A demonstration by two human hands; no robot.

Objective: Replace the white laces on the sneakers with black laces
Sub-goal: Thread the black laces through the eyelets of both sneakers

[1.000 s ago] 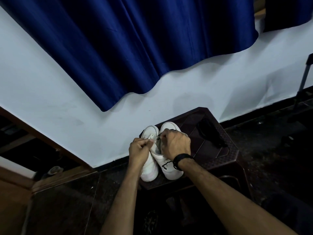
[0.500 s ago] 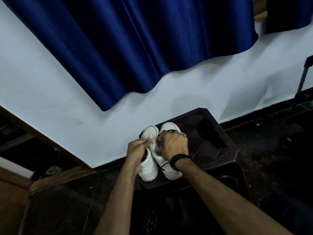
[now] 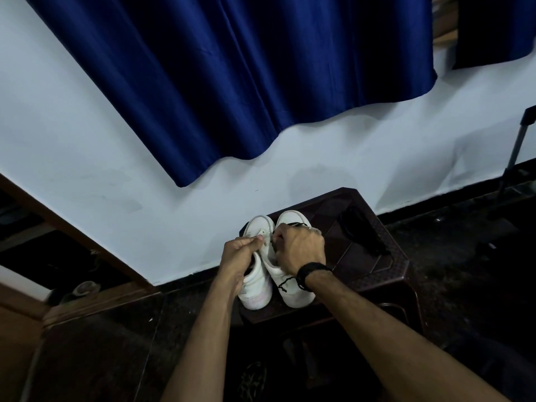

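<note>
Since the earlier frames my left hand (image 3: 238, 253) has edged toward the toe of the left sneaker (image 3: 256, 285) while my right hand (image 3: 300, 249) has crept forward over the right sneaker (image 3: 293, 285); the shoes themselves have not shifted on the dark stool (image 3: 385, 256).

I judge that I am mid-threading a black lace (image 3: 285, 281); my left fingers are curled and pinch something small at the eyelets of the left sneaker, most likely a lace end, though it is too fine to name surely; my right fingers are clenched over the tongue area between the two shoes, gripping what looks like black lace, with a loose tail of it trailing over the side of the right sneaker by my wristband (image 3: 311, 272); a short black stretch also shows near the toe of the right sneaker.

The next move, I think, calls for feeding the pinched end through an eyelet and drawing it snug without twisting; whether any white lace remains I cannot tell.

As for containers, the shoe openings are mostly hidden under my hands; a dark bundle (image 3: 362, 230) lies apart on the stool's far side, contents unclear.
</note>
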